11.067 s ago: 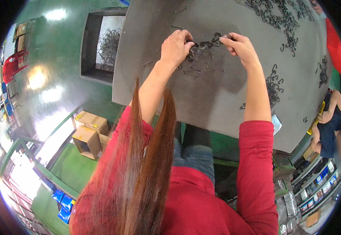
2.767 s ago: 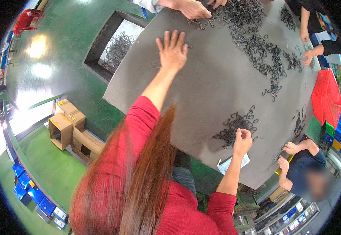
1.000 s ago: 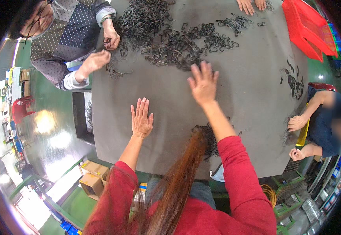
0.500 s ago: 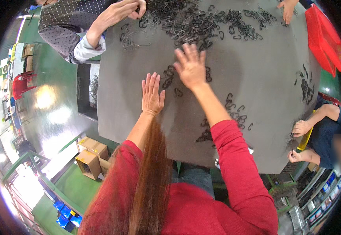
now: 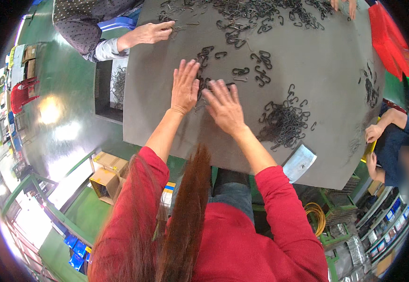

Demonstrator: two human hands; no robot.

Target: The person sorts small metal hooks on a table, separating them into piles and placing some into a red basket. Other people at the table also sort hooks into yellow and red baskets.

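Note:
My left hand (image 5: 184, 89) lies flat on the grey table with its fingers stretched out, beside a few black S-shaped hooks (image 5: 204, 54). Close to it on the right, my right hand (image 5: 226, 109) is spread, palm down, its fingertips blurred. Dark hooks show between the two hands, partly covered by the fingers. Small groups of hooks (image 5: 261, 68) are scattered beyond my right hand. A denser pile of hooks (image 5: 285, 120) sits to the right of my right forearm. Neither hand grips anything that I can see.
A large heap of hooks (image 5: 256, 16) covers the table's far side. A co-worker's hand (image 5: 150, 33) reaches in at far left; others work at far right and right. A red basket (image 5: 392, 40) stands at the far right corner. A pale blue folded sheet (image 5: 300, 163) lies near the front edge.
My right hand has come back toward me from the big heap, and my left hand has moved slightly forward. More loose hooks lie around my hands. The far-left co-worker's hands have parted.

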